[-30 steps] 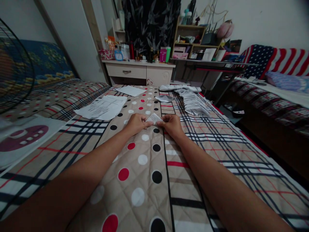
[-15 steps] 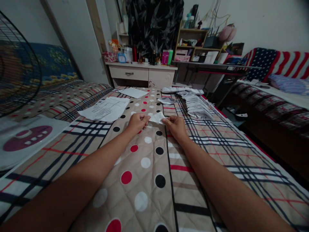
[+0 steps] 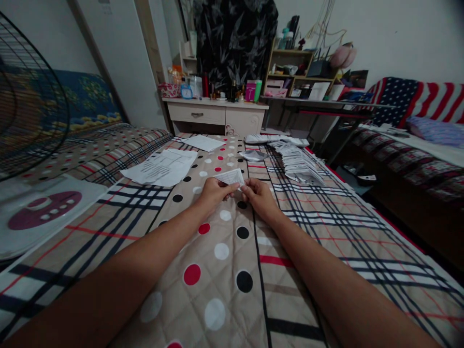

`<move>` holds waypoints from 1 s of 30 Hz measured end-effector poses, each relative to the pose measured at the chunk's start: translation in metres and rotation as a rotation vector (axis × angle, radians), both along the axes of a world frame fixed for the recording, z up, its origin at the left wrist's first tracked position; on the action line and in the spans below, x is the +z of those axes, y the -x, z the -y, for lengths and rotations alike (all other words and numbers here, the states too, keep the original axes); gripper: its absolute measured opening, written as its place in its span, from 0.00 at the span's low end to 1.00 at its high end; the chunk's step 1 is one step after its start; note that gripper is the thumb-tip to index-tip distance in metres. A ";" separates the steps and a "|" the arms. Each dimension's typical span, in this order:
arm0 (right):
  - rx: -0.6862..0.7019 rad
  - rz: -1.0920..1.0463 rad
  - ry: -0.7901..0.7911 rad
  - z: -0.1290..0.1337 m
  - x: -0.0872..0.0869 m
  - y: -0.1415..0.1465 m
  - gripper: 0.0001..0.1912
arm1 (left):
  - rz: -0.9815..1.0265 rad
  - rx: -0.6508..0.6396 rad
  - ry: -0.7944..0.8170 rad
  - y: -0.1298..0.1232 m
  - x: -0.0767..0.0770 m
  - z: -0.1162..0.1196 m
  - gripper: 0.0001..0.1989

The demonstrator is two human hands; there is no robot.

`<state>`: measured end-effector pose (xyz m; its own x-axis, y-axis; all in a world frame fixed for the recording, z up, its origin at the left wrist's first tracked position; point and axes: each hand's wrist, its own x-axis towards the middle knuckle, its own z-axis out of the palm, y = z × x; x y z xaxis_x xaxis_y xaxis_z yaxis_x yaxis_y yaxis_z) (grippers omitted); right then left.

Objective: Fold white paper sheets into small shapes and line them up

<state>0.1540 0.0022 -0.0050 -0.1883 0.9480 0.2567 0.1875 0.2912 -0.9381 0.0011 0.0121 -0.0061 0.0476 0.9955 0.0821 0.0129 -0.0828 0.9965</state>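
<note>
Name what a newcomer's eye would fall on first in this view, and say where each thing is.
Probably the two hands first: the left hand and right hand hold a small folded paper near the centre. Beneath them spreads the bold dotted and checked bedcover. Then the stars-and-stripes cloth at the far right and the dark curtain at the top.
</note>
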 end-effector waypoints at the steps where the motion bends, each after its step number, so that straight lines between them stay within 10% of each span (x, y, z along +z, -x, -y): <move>1: 0.001 0.012 -0.003 -0.001 0.000 -0.001 0.08 | 0.008 0.011 0.016 0.000 0.000 0.000 0.16; 13: -0.084 0.125 -0.071 0.004 -0.003 -0.004 0.06 | 0.153 -0.030 0.206 0.006 0.006 -0.003 0.38; 30: -0.086 0.306 -0.250 0.005 -0.005 -0.009 0.09 | 0.347 -0.235 0.217 0.015 0.012 -0.001 0.19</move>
